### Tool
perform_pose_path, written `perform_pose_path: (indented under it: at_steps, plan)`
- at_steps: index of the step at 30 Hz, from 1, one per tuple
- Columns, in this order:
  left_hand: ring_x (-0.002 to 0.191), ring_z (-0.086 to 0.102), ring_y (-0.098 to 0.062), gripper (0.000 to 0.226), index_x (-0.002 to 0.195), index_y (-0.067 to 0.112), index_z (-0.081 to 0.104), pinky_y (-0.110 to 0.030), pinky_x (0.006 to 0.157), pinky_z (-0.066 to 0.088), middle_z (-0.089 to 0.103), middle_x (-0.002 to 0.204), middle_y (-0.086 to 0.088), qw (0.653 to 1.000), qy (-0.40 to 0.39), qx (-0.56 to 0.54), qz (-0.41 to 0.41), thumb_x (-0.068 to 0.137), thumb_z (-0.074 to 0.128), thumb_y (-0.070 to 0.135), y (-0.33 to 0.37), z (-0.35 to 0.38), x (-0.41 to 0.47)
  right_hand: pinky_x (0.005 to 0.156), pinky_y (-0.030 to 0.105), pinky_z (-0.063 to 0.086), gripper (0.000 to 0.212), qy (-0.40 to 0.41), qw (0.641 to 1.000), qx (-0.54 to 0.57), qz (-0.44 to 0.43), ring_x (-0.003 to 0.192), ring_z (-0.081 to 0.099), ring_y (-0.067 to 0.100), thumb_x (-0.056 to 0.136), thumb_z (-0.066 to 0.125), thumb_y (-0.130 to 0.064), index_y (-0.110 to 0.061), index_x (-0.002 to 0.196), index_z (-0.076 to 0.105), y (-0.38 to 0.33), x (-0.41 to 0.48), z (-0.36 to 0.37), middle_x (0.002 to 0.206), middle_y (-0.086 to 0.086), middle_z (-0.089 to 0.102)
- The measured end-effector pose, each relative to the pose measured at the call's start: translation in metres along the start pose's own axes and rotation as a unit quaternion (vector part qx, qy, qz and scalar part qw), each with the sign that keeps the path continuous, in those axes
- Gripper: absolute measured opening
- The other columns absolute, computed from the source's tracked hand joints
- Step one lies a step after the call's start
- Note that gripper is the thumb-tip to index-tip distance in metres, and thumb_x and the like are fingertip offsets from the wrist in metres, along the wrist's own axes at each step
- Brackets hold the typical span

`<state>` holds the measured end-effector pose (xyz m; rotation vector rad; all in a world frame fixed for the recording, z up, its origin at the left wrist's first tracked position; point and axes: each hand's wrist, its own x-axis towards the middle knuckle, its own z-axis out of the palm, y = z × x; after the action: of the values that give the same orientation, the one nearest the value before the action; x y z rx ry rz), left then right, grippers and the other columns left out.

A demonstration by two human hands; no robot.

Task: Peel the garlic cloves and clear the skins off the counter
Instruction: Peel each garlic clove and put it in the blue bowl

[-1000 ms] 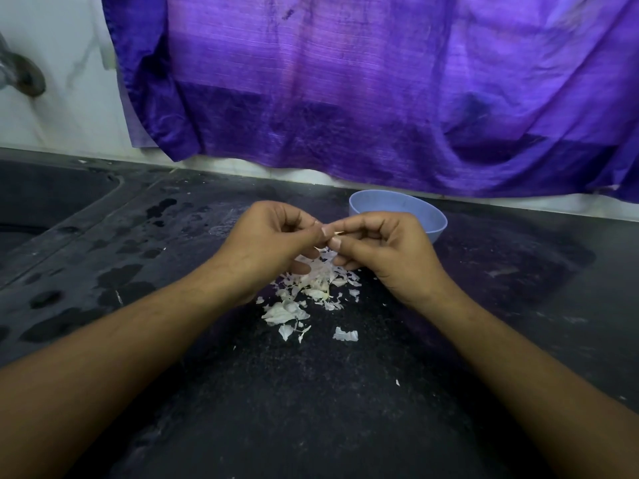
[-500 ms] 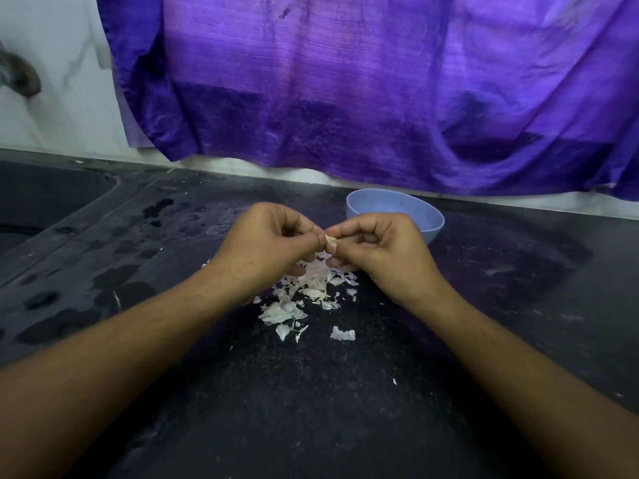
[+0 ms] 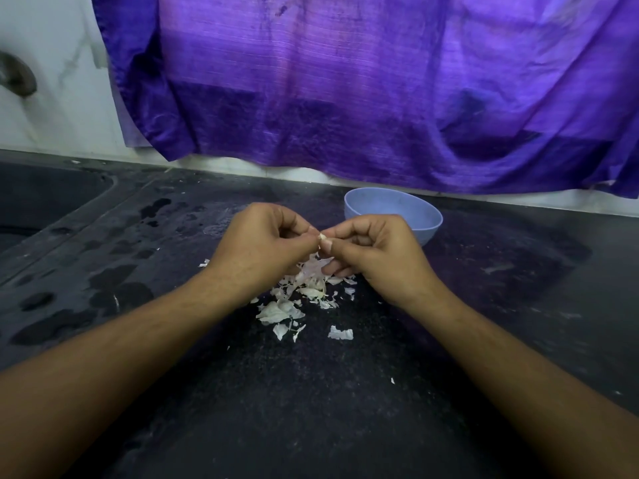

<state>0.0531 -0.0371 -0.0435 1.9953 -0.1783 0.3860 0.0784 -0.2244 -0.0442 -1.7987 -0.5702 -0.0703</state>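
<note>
My left hand (image 3: 262, 247) and my right hand (image 3: 373, 254) meet fingertip to fingertip above the dark counter (image 3: 311, 392). Between them they pinch a small garlic clove (image 3: 322, 236), of which only a pale tip shows. Directly below the hands lies a pile of white garlic skins (image 3: 304, 292), with a few loose flakes nearer me. A light blue bowl (image 3: 408, 205) stands just behind my right hand; what it holds is hidden.
A purple cloth (image 3: 363, 88) hangs down the wall behind the counter. At far left a sink basin (image 3: 41, 198) is sunk into the counter, with a tap (image 3: 17, 77) above it. Wet patches (image 3: 114, 288) mark the counter left of my left forearm.
Both hands have stayed together over the skin pile, working the clove with small finger movements. Their place has hardly shifted.
</note>
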Motion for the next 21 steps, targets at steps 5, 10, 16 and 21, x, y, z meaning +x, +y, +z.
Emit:
perform_pose_path:
  at_steps: [5,10,16,21]
  plan:
    - [0.076,0.075,-0.018,0.009,0.078,0.019,0.078,-0.051,0.073,0.065,0.076,0.076,-0.003,0.999,-0.010,-0.045,-0.018,0.086,0.077,0.023,0.001,0.001,0.001,0.061,0.030,0.061,0.013,0.005,1.000,0.018,-0.011,0.064,0.071,0.022,0.091,0.075,-0.006,0.001,0.102,0.076,-0.002,0.000,-0.002,0.077,0.018,0.075]
    - [0.072,0.074,-0.018,0.013,0.075,0.018,0.076,-0.049,0.072,0.066,0.074,0.072,-0.003,0.999,-0.018,-0.039,-0.023,0.088,0.076,0.020,0.001,0.000,0.001,0.064,0.031,0.062,0.013,0.006,0.991,0.130,0.011,0.062,0.070,0.017,0.095,0.067,-0.002,0.006,0.104,0.071,-0.006,-0.002,0.000,0.078,0.011,0.073]
    - [0.076,0.075,-0.018,0.019,0.081,0.017,0.076,-0.051,0.072,0.065,0.076,0.080,-0.004,0.999,-0.021,-0.025,-0.009,0.095,0.066,0.021,0.004,0.001,-0.001,0.067,0.034,0.062,0.015,0.008,0.975,0.213,0.057,0.065,0.069,0.016,0.097,0.064,-0.005,0.004,0.107,0.071,-0.009,0.000,-0.005,0.082,0.010,0.070]
    - [0.074,0.075,-0.025,0.028,0.079,0.017,0.073,-0.054,0.072,0.063,0.075,0.075,-0.005,1.000,-0.014,-0.011,0.022,0.095,0.072,0.040,0.006,-0.002,-0.003,0.069,0.036,0.062,0.010,-0.011,0.975,0.210,0.077,0.067,0.072,0.021,0.095,0.061,0.001,-0.002,0.098,0.070,-0.011,0.000,-0.007,0.086,0.015,0.073]
